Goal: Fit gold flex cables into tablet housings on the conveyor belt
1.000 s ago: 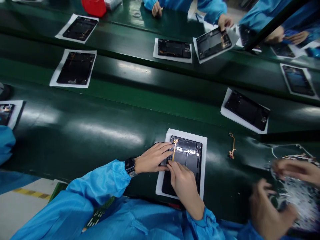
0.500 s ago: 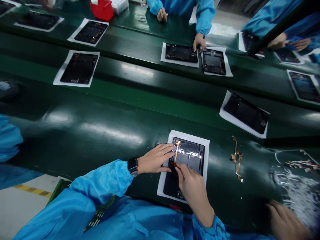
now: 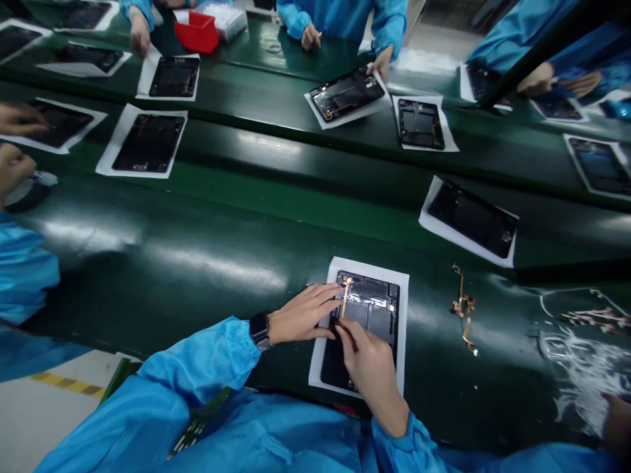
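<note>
An opened tablet point(image 3: 382, 322) with its battery and circuitry exposed lies on a white sheet point(image 3: 401, 341) in front of me. An orange flex cable point(image 3: 344, 303) runs down the upper left part of the tablet. My left hand point(image 3: 308, 312) is stretched flat from the left, fingertips resting on the tablet's left edge beside the cable. Thumb and forefinger of my right hand point(image 3: 369, 358) pinch together at the cable's lower end. The fingers partly hide that end, and the hand covers the tablet's lower middle.
Right of the tablet lie a loose flex cable point(image 3: 464, 312) and a pile of clear plastic strips point(image 3: 582, 374). Another tablet point(image 3: 473, 220) rests at upper right. Co-workers' hands handle tablets across the bench, near a red bin point(image 3: 197, 31). Another person's sleeve point(image 3: 27, 269) is at left.
My right hand has shifted slightly up and left along the cable; my left hand stays put. Across the bench, a co-worker has lifted and tilted a tablet. Other hands have appeared at far left.
</note>
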Tool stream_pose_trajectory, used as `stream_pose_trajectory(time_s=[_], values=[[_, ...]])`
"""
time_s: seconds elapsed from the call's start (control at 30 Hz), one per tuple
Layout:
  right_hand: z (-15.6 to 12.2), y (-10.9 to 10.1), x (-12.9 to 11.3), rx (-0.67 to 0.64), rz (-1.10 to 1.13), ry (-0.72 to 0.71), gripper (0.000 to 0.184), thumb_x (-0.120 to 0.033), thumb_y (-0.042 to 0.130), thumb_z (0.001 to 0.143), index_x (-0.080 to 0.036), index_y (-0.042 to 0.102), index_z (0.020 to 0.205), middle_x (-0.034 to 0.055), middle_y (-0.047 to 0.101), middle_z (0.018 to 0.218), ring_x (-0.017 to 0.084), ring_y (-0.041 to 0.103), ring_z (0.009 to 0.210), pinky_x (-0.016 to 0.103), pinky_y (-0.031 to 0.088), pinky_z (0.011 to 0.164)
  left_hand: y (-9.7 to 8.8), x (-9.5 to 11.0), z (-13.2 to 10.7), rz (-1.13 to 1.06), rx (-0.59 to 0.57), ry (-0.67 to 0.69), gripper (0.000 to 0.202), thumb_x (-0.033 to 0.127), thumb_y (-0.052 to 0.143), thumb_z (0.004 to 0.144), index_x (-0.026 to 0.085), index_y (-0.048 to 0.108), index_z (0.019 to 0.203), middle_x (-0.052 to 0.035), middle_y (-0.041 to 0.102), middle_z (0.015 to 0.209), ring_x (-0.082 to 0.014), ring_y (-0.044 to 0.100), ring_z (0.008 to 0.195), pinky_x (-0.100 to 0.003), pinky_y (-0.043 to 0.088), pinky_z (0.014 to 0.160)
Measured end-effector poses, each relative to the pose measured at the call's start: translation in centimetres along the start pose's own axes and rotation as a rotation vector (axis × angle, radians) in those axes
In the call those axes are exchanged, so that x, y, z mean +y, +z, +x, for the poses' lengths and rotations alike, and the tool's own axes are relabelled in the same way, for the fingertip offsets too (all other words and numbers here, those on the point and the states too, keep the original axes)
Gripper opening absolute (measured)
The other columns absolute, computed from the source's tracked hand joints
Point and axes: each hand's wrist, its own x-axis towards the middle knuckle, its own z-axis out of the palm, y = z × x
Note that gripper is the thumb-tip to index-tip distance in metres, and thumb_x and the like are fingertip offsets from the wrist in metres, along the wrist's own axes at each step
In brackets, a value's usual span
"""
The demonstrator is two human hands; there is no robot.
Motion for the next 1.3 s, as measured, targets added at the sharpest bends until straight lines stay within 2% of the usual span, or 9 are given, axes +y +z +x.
stream_pose_trajectory(time_s=[0.13,0.23,0.37,0.53,0.63,0.77,1.1,1.2,1.3], values=[[-0.4,-2.1,2.6,0.279,0.538,0.334,0.021,-0.034,0.061,0.091,-0.020,0.068,0.104,0.0071,0.071,0.099,0.023,0.068,0.092,0.036,0.053,0.084,-0.5,0.1,0.1,-0.045,0.070,-0.020,0.053,0.042,0.061,0.091,0.019,0.044,0.136,-0.0147,0.043,0.146,-0.0266,0.034,0.140,-0.045,0.033,0.114],[-0.6,-3.5,4.3,0.457,0.997,0.586,0.023,-0.039,0.066,0.085,-0.019,0.066,0.096,0.0046,0.068,0.088,0.021,0.066,0.080,0.034,0.055,0.069,-1.4,-0.1,1.8,0.013,0.174,-0.084,0.031,0.030,0.051,0.098,0.019,0.051,0.127,-0.0116,0.048,0.141,-0.0233,0.038,0.136,-0.042,0.036,0.111],[-1.5,-4.4,5.6,0.364,1.278,0.665,0.027,-0.045,0.065,0.084,-0.020,0.056,0.077,-0.0018,0.053,0.069,0.013,0.053,0.055,0.026,0.046,0.048,-2.7,-1.1,6.4,0.217,0.102,-0.182,0.038,0.032,0.057,0.094,0.015,0.050,0.127,-0.0134,0.052,0.133,-0.0274,0.043,0.129,-0.043,0.038,0.105],[-3.7,-5.6,9.1,0.436,0.675,0.599,0.030,-0.050,0.063,0.083,-0.022,0.057,0.074,-0.0023,0.047,0.055,0.014,0.042,0.044,0.027,0.035,0.040,-3.6,-2.3,11.1,0.294,-0.168,-0.313,0.019,0.026,0.062,0.089,0.017,0.062,0.105,-0.0062,0.065,0.101,-0.0228,0.059,0.098,-0.034,0.043,0.088],[-5.4,-7.4,12.8,0.624,0.523,0.609,0.026,-0.051,0.063,0.083,-0.025,0.063,0.079,0.0033,0.055,0.058,0.020,0.049,0.050,0.031,0.038,0.044,-3.9,-2.4,11.8,0.308,-0.219,-0.278,0.010,0.022,0.057,0.090,0.018,0.062,0.083,-0.0038,0.063,0.087,-0.0195,0.059,0.087,-0.029,0.042,0.078],[-6.7,-9.3,16.8,0.801,0.177,0.534,0.028,-0.053,0.057,0.086,-0.028,0.067,0.080,0.0095,0.063,0.066,0.024,0.053,0.053,0.035,0.039,0.047,-4.2,-2.4,11.9,0.361,-0.241,-0.265,0.012,0.027,0.054,0.092,0.018,0.060,0.087,-0.0048,0.063,0.088,-0.0210,0.059,0.085,-0.029,0.041,0.073],[2.9,-12.3,19.6,0.726,-0.139,0.398,0.029,-0.036,0.050,0.095,-0.017,0.067,0.080,0.0044,0.062,0.073,0.016,0.056,0.060,0.028,0.041,0.056,-3.7,-2.6,13.3,0.470,-0.349,-0.155,0.024,0.029,0.039,0.100,0.018,0.055,0.086,-0.0062,0.062,0.092,-0.0213,0.058,0.088,-0.030,0.043,0.080],[3.8,-13.2,20.0,0.766,-0.146,0.372,0.026,-0.039,0.057,0.094,-0.014,0.064,0.091,0.0020,0.063,0.083,0.013,0.058,0.067,0.027,0.048,0.063,-6.1,-4.8,14.1,0.515,-0.301,-0.209,0.021,0.024,0.038,0.100,0.019,0.057,0.093,-0.0062,0.064,0.096,-0.0215,0.060,0.093,-0.031,0.043,0.085],[3.3,-14.0,20.1,0.802,-0.145,0.332,0.028,-0.042,0.058,0.094,-0.014,0.062,0.094,0.0014,0.063,0.085,0.013,0.060,0.069,0.029,0.051,0.064,-11.2,-8.3,16.6,0.551,-0.208,-0.356,0.017,0.015,0.045,0.095,0.019,0.061,0.096,-0.0048,0.065,0.103,-0.0198,0.059,0.103,-0.030,0.042,0.094]])
